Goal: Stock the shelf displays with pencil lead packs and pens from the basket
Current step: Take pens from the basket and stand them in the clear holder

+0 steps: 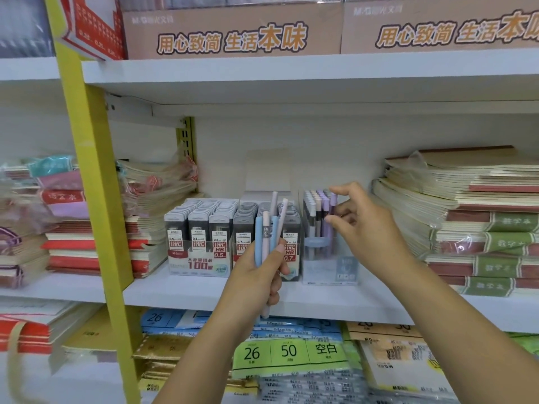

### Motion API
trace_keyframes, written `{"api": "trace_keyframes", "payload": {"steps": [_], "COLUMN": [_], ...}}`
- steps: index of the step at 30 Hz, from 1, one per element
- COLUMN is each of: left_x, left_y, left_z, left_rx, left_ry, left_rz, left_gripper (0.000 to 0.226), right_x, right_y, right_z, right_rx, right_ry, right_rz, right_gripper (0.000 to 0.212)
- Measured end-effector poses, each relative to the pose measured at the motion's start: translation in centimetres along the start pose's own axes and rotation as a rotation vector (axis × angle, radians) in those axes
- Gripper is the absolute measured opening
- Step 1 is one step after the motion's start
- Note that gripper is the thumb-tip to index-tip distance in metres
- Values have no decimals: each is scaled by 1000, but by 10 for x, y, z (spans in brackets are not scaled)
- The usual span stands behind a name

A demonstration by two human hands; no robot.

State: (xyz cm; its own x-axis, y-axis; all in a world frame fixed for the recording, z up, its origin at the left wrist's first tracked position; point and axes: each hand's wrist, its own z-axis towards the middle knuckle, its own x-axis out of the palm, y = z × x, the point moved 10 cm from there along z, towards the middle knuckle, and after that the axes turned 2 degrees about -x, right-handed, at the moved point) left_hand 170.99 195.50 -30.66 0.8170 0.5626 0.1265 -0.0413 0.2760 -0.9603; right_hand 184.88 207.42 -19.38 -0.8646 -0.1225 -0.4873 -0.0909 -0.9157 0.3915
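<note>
My left hand (267,275) grips a bundle of several pastel pens (269,228), blue, pink and white, upright in front of the middle shelf. Behind them stands a clear display box of pencil lead packs (210,228), filled in rows marked 0.5 and 0.7. To its right is a clear pen display (320,228) packed with upright purple and pink pens. My right hand (358,220) reaches to that display, thumb and fingers pinching the rightmost purple pen (332,209). The basket is not in view.
Stacks of wrapped notebooks (466,217) fill the shelf to the right, and more stacks (151,211) lie on the left. A yellow upright post (93,176) stands at left. Cardboard boxes (233,30) sit on the upper shelf, paper packs (291,354) below.
</note>
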Motion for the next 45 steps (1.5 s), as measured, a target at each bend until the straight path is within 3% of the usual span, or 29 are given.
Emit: {"api": "trace_keyframes", "payload": {"steps": [4, 9, 13, 15, 18, 20, 24, 27, 30, 36, 40, 43, 45], "left_x": [0, 1, 6, 13, 26, 33, 39, 35, 24, 0, -1, 7, 11], "left_y": [0, -2, -8, -13, -18, -20, -19, -15, -11, -23, -28, -30, -33], "left_z": [2, 0, -3, -6, -14, -18, -23, -24, -20, -15, -15, -15, -16], "left_rx": [13, 22, 19, 21, 15, 13, -17, -59, -69, 36, 70, 92, 107], "left_ry": [7, 16, 35, 84, 178, 226, 267, 258, 183, -14, -24, 9, 29], "left_rz": [-21, -5, -22, -39, -67, -58, -62, -28, 19, -79, -29, 36, 36], "left_gripper": [19, 17, 21, 21, 18, 30, 40, 35, 27, 8, 8, 7, 10], "right_x": [4, 13, -10, -18, 6, 20, 10, -6, -12, 0, 17, 27, 25], "right_y": [-1, -3, 6, 15, 21, 27, 29, 18, 8, 4, 18, 34, 43], "right_z": [-3, -3, -7, -12, -16, -22, -25, -25, -24, -34, -43, -46, -43], "right_rx": [12, 38, 18, 38, 170, 243, 256, 274, 313, 351, 272, 170, 91], "right_ry": [-16, -19, -173, -207, 47, 186, 131, 29, 58, 370, 544, 535, 488], "right_rz": [-4, -229, -232, -102, 357, 586, 712, 765, 828, 648, 436, 333, 271], "right_gripper": [43, 31, 27, 21, 16, 18, 17, 12, 8, 21, 20, 9, 14]}}
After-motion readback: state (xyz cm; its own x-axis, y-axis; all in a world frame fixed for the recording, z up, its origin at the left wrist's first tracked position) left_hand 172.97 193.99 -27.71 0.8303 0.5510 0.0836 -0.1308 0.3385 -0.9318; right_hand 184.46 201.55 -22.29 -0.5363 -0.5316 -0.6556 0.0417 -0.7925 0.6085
